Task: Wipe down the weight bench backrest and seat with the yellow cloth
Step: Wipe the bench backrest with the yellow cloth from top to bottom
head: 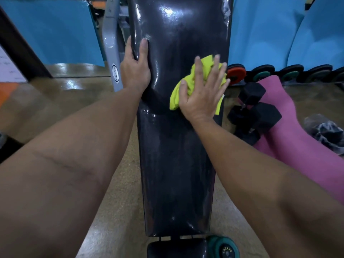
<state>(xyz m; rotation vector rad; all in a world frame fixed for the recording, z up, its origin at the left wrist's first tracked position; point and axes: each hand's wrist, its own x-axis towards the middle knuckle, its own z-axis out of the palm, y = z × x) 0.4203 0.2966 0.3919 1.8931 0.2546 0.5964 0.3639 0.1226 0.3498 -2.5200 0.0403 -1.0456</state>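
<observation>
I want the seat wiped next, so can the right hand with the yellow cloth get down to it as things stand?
Probably yes. The right hand presses the yellow cloth flat on the backrest, and the pad between it and the seat looks bare.

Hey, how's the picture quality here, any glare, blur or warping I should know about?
Head view: strong white glare on the glossy backrest near the top, smaller shine spots beside the left hand; right hand's fingertips over the yellow cloth are motion-blurred; wide-angle lens bulges the forearms and bends the blue mats; the floor reflects light at left.
</observation>
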